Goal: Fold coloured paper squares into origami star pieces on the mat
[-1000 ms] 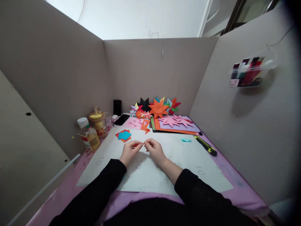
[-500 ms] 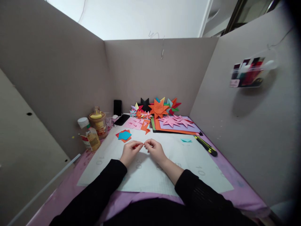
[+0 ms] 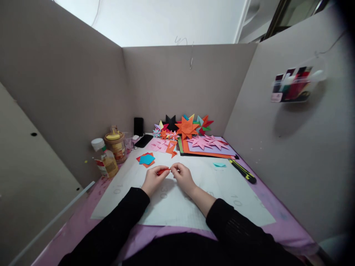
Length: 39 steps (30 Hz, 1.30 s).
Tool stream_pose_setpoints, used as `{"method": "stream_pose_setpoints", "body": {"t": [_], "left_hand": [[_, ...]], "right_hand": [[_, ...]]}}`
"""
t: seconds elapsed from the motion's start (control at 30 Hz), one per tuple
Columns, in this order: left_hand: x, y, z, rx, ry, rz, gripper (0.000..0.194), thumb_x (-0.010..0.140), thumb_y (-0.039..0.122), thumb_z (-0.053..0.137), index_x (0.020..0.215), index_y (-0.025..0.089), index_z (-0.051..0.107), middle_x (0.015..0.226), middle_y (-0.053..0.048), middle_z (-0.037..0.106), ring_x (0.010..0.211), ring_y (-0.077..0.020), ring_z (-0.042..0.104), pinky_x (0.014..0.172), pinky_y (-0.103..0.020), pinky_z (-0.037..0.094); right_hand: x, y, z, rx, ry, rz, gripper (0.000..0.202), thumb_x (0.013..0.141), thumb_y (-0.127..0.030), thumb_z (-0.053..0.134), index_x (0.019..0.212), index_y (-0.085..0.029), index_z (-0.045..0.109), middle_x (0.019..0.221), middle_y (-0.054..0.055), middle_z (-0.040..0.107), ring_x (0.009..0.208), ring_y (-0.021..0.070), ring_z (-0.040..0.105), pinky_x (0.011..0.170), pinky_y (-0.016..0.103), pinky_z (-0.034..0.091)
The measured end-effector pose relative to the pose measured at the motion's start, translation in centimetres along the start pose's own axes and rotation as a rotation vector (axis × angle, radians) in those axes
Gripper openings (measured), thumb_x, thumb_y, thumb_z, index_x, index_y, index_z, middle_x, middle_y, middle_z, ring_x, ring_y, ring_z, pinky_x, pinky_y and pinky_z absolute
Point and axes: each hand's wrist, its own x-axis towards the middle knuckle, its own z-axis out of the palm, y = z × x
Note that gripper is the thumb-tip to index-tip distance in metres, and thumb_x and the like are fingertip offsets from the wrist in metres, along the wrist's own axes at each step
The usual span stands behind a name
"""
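Between my hands, over the white sheet point(image 3: 180, 214), is a small piece of red paper point(image 3: 163, 171). My left hand point(image 3: 153, 180) pinches it, and most of the paper is hidden by the fingers. Opposite, my right hand point(image 3: 183, 178) is closed in a pinch with its fingertips at the paper's right tip. Whether those fingertips grip the paper is too small to make out. Beyond my left hand lies a stack of blue, orange and red paper pieces point(image 3: 146, 159). A folded turquoise paper point(image 3: 220, 165) lies to the right of my right hand.
A yellow-black utility knife point(image 3: 243, 171) lies at the right edge. Folded paper stars point(image 3: 187, 127) stand at the back, beside pink stars point(image 3: 201, 142) on coloured sheets. At left are a bottle point(image 3: 107, 162), a jar point(image 3: 115, 146) and a phone point(image 3: 144, 140). Grey panels point(image 3: 191, 85) enclose the table.
Slightly more of the red paper shows between my left fingers. My right fingertips have shifted a little to the right; otherwise both hands stay in place.
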Motion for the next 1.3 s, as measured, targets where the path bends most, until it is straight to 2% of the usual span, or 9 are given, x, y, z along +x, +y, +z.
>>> {"method": "stream_pose_setpoints", "body": {"t": [0.2, 0.37, 0.67, 0.8, 1.03, 1.13, 1.3], "left_hand": [[0.0, 0.0, 0.0, 0.006, -0.001, 0.000, 0.022, 0.074, 0.034, 0.060, 0.082, 0.016, 0.068, 0.078, -0.005, 0.069, 0.070, -0.0155, 0.063, 0.064, -0.023, 0.050], [-0.1, -0.1, -0.1, 0.033, 0.001, -0.001, 0.023, 0.075, 0.036, 0.058, 0.081, 0.016, 0.068, 0.075, -0.004, 0.069, 0.067, -0.0152, 0.062, 0.061, -0.023, 0.049], [-0.1, -0.2, 0.0, 0.044, -0.010, 0.029, 0.021, 0.072, 0.034, 0.061, 0.084, 0.018, 0.068, 0.082, -0.005, 0.069, 0.074, -0.0179, 0.063, 0.069, -0.028, 0.051], [0.1, 0.2, -0.1, -0.011, -0.017, -0.031, 0.025, 0.069, 0.033, 0.065, 0.087, 0.016, 0.066, 0.084, -0.006, 0.069, 0.076, -0.0181, 0.063, 0.067, -0.027, 0.051], [0.2, 0.8, -0.3, -0.210, -0.075, -0.171, 0.031, 0.070, 0.036, 0.064, 0.090, 0.011, 0.062, 0.071, -0.006, 0.067, 0.064, -0.0155, 0.063, 0.058, -0.025, 0.050], [0.1, 0.6, -0.3, -0.190, -0.049, -0.149, 0.029, 0.070, 0.034, 0.064, 0.088, 0.011, 0.062, 0.070, -0.006, 0.067, 0.064, -0.0155, 0.063, 0.059, -0.025, 0.050], [-0.1, 0.0, -0.2, -0.108, -0.066, -0.055, 0.026, 0.072, 0.034, 0.062, 0.089, 0.014, 0.065, 0.083, -0.008, 0.068, 0.074, -0.0177, 0.064, 0.067, -0.029, 0.052]], "right_hand": [[-0.1, -0.2, 0.0, -0.041, -0.001, -0.044, 0.013, 0.080, -0.026, 0.047, 0.075, -0.018, 0.056, 0.075, 0.002, 0.057, 0.067, 0.0136, 0.054, 0.058, 0.024, 0.046], [-0.1, -0.1, 0.1, 0.001, -0.002, -0.021, 0.015, 0.080, -0.028, 0.048, 0.074, -0.017, 0.056, 0.073, 0.002, 0.056, 0.066, 0.0129, 0.053, 0.056, 0.023, 0.046], [0.1, 0.1, -0.2, 0.053, -0.065, 0.038, 0.017, 0.078, -0.031, 0.049, 0.072, -0.017, 0.057, 0.071, 0.002, 0.056, 0.063, 0.0127, 0.052, 0.053, 0.023, 0.046], [0.3, 0.0, -0.5, 0.041, -0.051, 0.037, 0.017, 0.080, -0.031, 0.047, 0.074, -0.017, 0.055, 0.070, 0.001, 0.054, 0.059, 0.0115, 0.049, 0.052, 0.023, 0.045], [0.4, 0.2, -0.8, 0.016, -0.035, 0.007, 0.015, 0.081, -0.028, 0.046, 0.073, -0.018, 0.053, 0.069, 0.000, 0.053, 0.059, 0.0112, 0.049, 0.053, 0.022, 0.043], [0.4, 0.3, -0.8, 0.032, -0.051, 0.006, 0.016, 0.080, -0.029, 0.048, 0.073, -0.017, 0.056, 0.071, 0.001, 0.055, 0.062, 0.0120, 0.051, 0.053, 0.022, 0.044], [0.3, 0.1, -0.7, 0.009, -0.081, -0.036, 0.015, 0.077, -0.028, 0.051, 0.071, -0.017, 0.058, 0.073, 0.002, 0.058, 0.069, 0.0140, 0.053, 0.054, 0.022, 0.043]]}}
